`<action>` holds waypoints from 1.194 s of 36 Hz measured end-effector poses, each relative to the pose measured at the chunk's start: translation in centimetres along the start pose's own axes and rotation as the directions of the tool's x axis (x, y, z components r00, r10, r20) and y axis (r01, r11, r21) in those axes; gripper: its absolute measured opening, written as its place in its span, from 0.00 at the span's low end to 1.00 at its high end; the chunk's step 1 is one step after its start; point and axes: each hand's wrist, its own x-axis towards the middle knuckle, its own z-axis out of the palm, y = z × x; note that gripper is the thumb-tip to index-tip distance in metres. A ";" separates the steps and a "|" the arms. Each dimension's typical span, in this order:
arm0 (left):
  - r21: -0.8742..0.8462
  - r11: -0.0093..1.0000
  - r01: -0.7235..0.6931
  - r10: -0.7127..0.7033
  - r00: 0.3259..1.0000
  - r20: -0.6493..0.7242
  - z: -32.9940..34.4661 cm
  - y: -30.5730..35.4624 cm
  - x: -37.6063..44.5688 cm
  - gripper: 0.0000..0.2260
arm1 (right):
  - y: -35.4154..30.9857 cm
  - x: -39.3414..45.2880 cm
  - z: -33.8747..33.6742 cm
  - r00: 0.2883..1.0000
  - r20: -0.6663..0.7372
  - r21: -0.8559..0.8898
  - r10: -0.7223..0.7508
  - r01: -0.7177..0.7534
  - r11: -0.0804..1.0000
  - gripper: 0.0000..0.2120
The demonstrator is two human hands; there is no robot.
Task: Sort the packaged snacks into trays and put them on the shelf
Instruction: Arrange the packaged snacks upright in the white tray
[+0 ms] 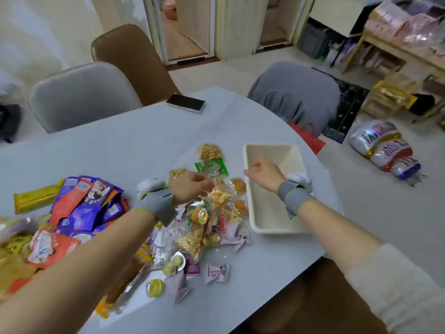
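Head view, table: a pale grey rounded table [134, 141] fills the middle, seen from above and behind both forearms.
Left hand: the left hand [186, 186] reaches over the middle of the snack pile, fingers curled down onto a clear crinkly packet of round orange crackers [220, 197]; it seems to pinch the packet's top, though the fingertips are partly hidden.
Right hand: the right hand [263, 173] hovers over the near left part of the tray, fingers loosely curled and holding nothing that shows.
Wrists: each wrist wears a grey band [157, 208] with a green edge and a white device on it.
Tray: a cream rectangular tray [269, 220] lies on the right side of the table, just beside the pile; what shows of its inside is bare.
Snack pile: mixed small packets [204, 227] lie between the hands, among them a green-edged packet [212, 166], a packet of ridged yellow snacks [209, 151] at the far end, and yellow jelly cups [155, 286] nearer the camera.
Left heap: purple and red packets [84, 208] and a long yellow bar [36, 198] lie left of the left forearm.
Phone: a dark phone [185, 102] lies at the table's far edge.
Chairs: a grey chair [79, 95], a brown chair [130, 56] and a cloth-draped chair [296, 92] stand round the far side.
Floor: foil balloons [385, 148] lie on the floor at right.
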 end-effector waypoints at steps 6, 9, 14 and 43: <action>0.254 0.967 0.019 0.006 0.995 -0.096 0.6 -2.0 0.5 0.08 | 0.5 -0.3 3.9 0.986 0.106 -0.213 0.130 -0.105 0.971 0.24; 0.300 0.954 0.024 0.006 0.995 -0.099 0.4 -3.1 0.0 0.09 | 0.9 -0.6 4.6 0.980 0.120 -0.270 0.159 -0.122 0.955 0.17; 0.366 0.930 0.025 -0.005 0.998 -0.057 -0.2 -5.4 -1.3 0.10 | 2.4 -2.0 5.3 0.976 0.143 -0.407 0.166 -0.095 0.908 0.14; 0.448 0.893 0.049 -0.011 0.996 -0.087 3.5 -11.8 -3.0 0.15 | -1.9 2.3 9.3 0.976 0.205 -0.405 -0.073 0.152 0.902 0.28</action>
